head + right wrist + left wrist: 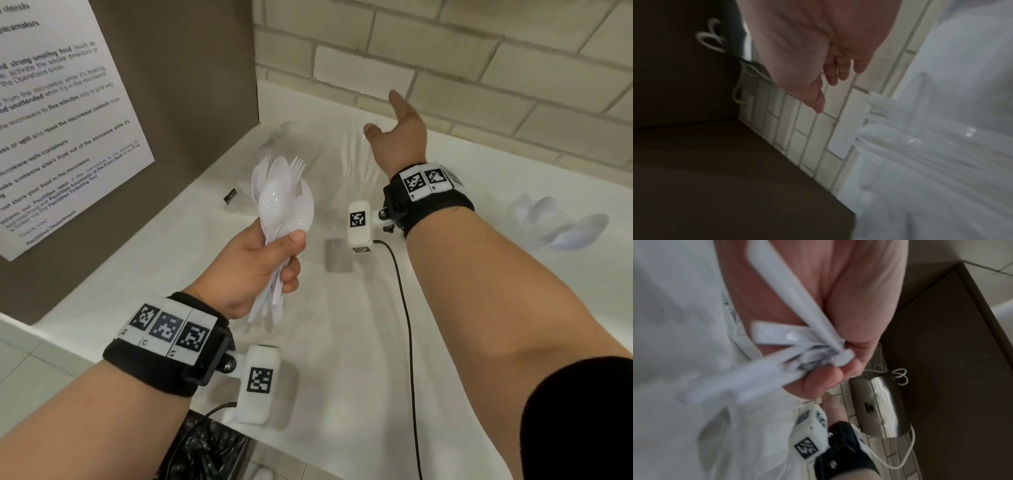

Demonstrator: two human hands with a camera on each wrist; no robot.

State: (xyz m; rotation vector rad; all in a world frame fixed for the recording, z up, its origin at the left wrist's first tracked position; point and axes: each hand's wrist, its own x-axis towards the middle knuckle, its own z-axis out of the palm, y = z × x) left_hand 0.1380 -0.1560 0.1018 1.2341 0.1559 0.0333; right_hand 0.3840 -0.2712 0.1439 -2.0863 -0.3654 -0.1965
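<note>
Your left hand (263,260) sits closest, low over the white counter (342,342), its fist curled round the handles of a bundle of white plastic spoons and forks (284,195). Bowls and tines fan upward and the handles jut out below the fist, likely so you can add more without spilling.

Your right hand (400,133) is out ahead, fingers spread and holding nothing, above a blurred heap of clear plastic (352,164) near the brick wall (479,61). It is probably reaching for the next pieces. More spoons (565,222) lie loose well to the right.

Space is tight at the back, with the wall behind and a brown panel (191,85) closing the left corner. Your best room for moving is toward you, up to the counter's front edge, where a black bin liner (205,448) sits below.
</note>
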